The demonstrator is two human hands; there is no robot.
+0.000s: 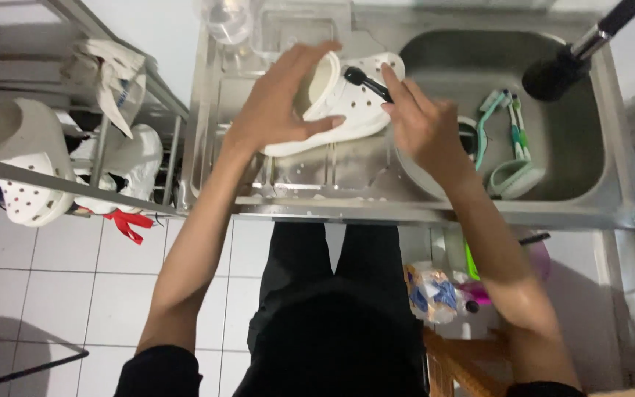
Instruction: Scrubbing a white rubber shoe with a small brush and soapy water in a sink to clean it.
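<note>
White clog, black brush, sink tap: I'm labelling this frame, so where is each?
White clog (347,110), head view, on its strapped side by the holes.
Black brush (365,82), head view, on its handle.
Sink tap (556,73), head view, on its black spray head.

clog (339,103) on drainboard (295,173), sink basin (575,140) right; rack (60,184) left
</note>
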